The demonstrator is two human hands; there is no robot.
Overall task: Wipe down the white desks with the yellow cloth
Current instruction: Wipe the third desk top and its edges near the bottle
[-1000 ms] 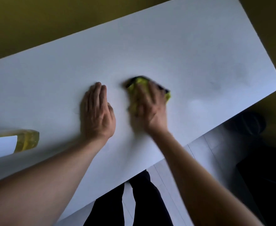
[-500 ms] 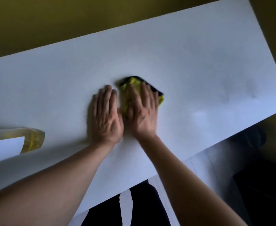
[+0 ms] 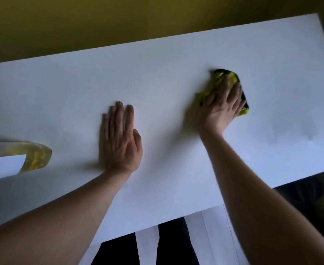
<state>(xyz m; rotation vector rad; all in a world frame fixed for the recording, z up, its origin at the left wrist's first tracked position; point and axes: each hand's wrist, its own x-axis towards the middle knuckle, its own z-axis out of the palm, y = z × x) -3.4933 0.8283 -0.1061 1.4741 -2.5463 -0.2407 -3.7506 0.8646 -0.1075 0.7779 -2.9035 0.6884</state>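
Observation:
The white desk [image 3: 166,77] fills most of the view. A crumpled yellow cloth [image 3: 226,79] with a dark edge lies on it at the right of centre. My right hand [image 3: 223,109] presses down on the cloth with straight fingers, covering its middle. My left hand [image 3: 121,140] lies flat on the bare desk near the centre, palm down with the fingers together, well apart from the cloth.
A bottle of yellow liquid [image 3: 34,158] with a white label stands at the desk's left edge. A yellow-green wall [image 3: 119,22] runs behind the desk. Below the near edge are my dark trouser legs [image 3: 172,243], pale floor [image 3: 212,232] and a dark shape [image 3: 306,190] at right.
My right hand has swept the cloth to the right and farther back across the desk, away from my left hand. My left hand has stayed flat in place.

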